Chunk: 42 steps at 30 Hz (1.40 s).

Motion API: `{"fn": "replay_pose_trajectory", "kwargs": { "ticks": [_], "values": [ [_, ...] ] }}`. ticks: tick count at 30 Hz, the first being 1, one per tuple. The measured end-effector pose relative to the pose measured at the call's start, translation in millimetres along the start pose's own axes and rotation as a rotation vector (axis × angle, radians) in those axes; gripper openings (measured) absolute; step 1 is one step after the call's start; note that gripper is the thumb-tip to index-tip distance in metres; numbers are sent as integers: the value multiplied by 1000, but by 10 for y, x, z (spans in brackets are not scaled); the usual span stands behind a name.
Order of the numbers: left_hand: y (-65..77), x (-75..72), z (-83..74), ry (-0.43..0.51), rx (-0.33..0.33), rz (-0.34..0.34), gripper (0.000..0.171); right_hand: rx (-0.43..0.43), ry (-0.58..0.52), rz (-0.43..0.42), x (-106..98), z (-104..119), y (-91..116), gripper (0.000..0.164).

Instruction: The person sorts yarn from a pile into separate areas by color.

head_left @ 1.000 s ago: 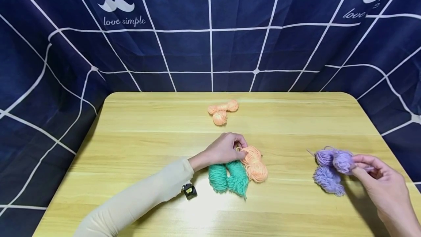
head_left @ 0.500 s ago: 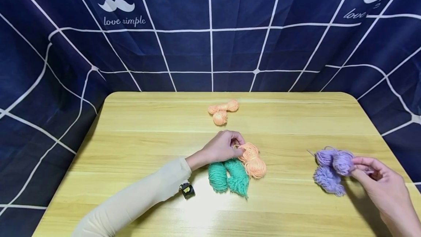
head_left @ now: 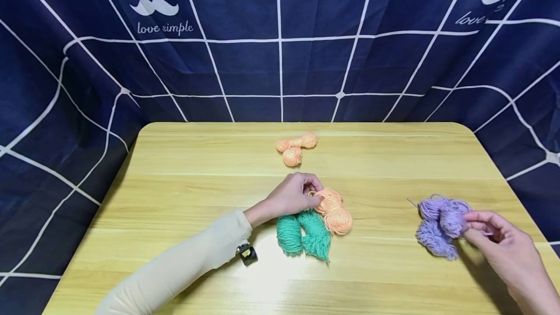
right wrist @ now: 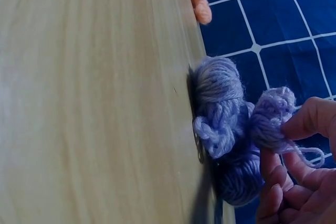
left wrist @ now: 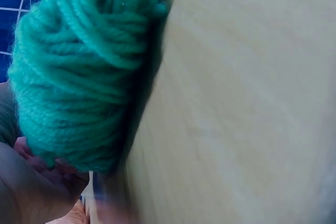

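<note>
My left hand [head_left: 294, 194] pinches the near-left end of a peach yarn skein [head_left: 337, 215], which lies slantwise against two green skeins. Of those, the left green skein [head_left: 289, 236] is partly under the wrist, and the right green skein [head_left: 317, 238] touches the peach one. A green skein [left wrist: 79, 77] fills much of the left wrist view, hiding most of that hand. At the right, thumb and fingers of my right hand [head_left: 509, 249] hold a small purple skein [right wrist: 272, 116] by its end, atop two more purple skeins [head_left: 436, 242] on the table.
Two peach skeins [head_left: 294, 149] touch each other farther back on the wooden table [head_left: 197, 159]. A small black device [head_left: 248, 253] hangs at the left sleeve's cuff. Dark blue gridded cloth [head_left: 245, 67] surrounds the back and sides.
My left hand has drawn the peach skein slightly left and away from me, closer over the green ones. The held purple skein has shifted slightly left and toward me.
</note>
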<state>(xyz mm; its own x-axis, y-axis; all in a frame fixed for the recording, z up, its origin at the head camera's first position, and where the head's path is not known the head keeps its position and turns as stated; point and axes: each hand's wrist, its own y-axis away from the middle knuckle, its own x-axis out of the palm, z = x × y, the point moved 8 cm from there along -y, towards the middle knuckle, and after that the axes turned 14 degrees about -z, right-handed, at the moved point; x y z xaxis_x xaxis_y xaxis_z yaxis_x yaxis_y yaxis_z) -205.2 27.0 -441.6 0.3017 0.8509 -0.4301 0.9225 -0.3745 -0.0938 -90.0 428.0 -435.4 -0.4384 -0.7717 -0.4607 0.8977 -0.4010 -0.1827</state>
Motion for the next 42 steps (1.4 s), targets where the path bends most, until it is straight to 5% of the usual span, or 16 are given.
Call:
{"fn": "replay_pose_trajectory", "kwargs": {
  "ticks": [15, 23, 30, 42],
  "values": [
    [13, -51, 27, 29, -15, -32, 8, 50, -6, 63, 6, -84, 27, 38],
    [24, -115, 22, 52, -29, -55, 9, 76, -94, 112, 16, -158, 34, 36],
    [15, -154, 42, 71, -35, -70, 9, 60, -15, 102, 1, -160, 40, 34],
    [21, -202, 76, 73, -49, -110, 9, 136, -103, 60, -10, -85, 57, 29]
  ]
}}
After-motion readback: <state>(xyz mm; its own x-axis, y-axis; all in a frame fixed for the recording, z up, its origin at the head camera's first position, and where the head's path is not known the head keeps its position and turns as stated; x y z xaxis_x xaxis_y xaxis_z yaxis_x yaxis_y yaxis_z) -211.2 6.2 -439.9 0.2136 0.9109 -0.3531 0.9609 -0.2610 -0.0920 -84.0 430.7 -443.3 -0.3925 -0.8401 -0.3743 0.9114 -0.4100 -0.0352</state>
